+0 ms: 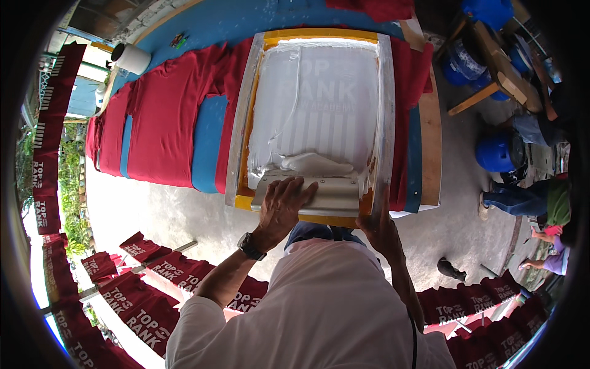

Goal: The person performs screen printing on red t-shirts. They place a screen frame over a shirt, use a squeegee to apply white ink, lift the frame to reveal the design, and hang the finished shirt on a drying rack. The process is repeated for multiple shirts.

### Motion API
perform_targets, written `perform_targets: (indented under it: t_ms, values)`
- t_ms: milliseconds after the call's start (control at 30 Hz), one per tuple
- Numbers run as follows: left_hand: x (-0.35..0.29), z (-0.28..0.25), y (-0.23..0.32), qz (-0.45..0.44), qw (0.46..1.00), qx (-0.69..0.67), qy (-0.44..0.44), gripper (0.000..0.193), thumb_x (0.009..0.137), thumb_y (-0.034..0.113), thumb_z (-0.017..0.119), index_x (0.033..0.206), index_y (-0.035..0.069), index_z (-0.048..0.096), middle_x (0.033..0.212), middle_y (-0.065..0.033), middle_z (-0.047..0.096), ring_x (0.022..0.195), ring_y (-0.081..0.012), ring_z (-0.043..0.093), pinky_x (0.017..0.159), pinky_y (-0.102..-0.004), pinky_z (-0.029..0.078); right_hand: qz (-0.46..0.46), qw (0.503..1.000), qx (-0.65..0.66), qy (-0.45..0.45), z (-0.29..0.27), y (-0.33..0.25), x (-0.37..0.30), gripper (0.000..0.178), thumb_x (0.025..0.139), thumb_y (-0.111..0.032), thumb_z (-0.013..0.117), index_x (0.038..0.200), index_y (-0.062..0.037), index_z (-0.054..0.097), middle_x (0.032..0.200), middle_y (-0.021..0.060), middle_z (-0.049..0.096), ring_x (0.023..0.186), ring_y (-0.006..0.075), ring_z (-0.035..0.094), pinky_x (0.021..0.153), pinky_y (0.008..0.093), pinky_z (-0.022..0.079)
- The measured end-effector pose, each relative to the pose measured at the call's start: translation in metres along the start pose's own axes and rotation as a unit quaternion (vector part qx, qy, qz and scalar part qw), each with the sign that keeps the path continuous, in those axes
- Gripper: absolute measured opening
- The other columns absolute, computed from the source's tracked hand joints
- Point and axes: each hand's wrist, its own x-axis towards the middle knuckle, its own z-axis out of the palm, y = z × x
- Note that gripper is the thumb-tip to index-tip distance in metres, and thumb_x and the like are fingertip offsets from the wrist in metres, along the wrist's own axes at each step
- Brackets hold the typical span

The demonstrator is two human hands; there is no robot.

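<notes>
A silk-screen frame (383,117) with yellow tape along its inner edges lies over a dark red shirt on the blue table. Thick white ink (316,163) is heaped near its front end, and lettering and stripes show through the pale mesh (332,132). My left hand (285,200) is closed over a wide metal squeegee (338,193), which rests at the near end of the mesh, just in front of the ink. At the frame's near right corner, my right hand (376,226) grips the frame edge, its fingers partly in shadow.
More red shirts (165,117) lie flat along the table (209,144) to the left. Printed red shirts (147,320) hang on racks behind me at both sides. A white bucket (130,58) stands far left. Blue drums (499,152), a wooden stand, people and a dark animal (452,269) are on the right.
</notes>
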Motion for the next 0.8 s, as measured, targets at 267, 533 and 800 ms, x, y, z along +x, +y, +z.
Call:
perform_targets:
  t_ms: [267,533,800]
  values:
    - [0.12,0.012,-0.064,0.029,0.998,-0.014,0.055,0.064,0.085,-0.008,0.063,0.143,0.017,0.068,0.128,-0.0134,0.069,0.123,-0.0325,0.065,0.109,-0.0499,0.046,0.042,0.999,-0.004,-0.003,-0.004,-0.004,0.0,0.11,0.098,-0.033,0.079,0.173,-0.0064,0.003,0.132,0.0357,0.07,0.115,0.052,0.073,0.101,0.0561,0.059]
    - [0.286,0.021,-0.144,0.087,0.988,0.028,0.121,0.054,0.09,-0.007,0.067,0.137,0.02,0.07,0.117,-0.0054,0.069,0.118,-0.0268,0.067,0.106,-0.0488,0.049,0.058,0.998,-0.029,0.008,-0.001,-0.001,0.002,0.116,0.096,-0.04,0.082,0.174,-0.0081,0.003,0.129,0.033,0.072,0.111,0.0521,0.073,0.097,0.0572,0.06]
    - [0.328,-0.033,-0.165,0.066,0.997,-0.01,-0.042,0.066,0.087,-0.003,0.061,0.147,0.024,0.067,0.129,-0.0118,0.076,0.114,-0.0327,0.074,0.098,-0.0529,0.058,0.03,0.998,-0.037,0.027,-0.001,-0.003,0.002,0.117,0.093,-0.038,0.085,0.174,-0.0069,0.006,0.136,0.0302,0.07,0.108,0.0451,0.077,0.096,0.0537,0.062]
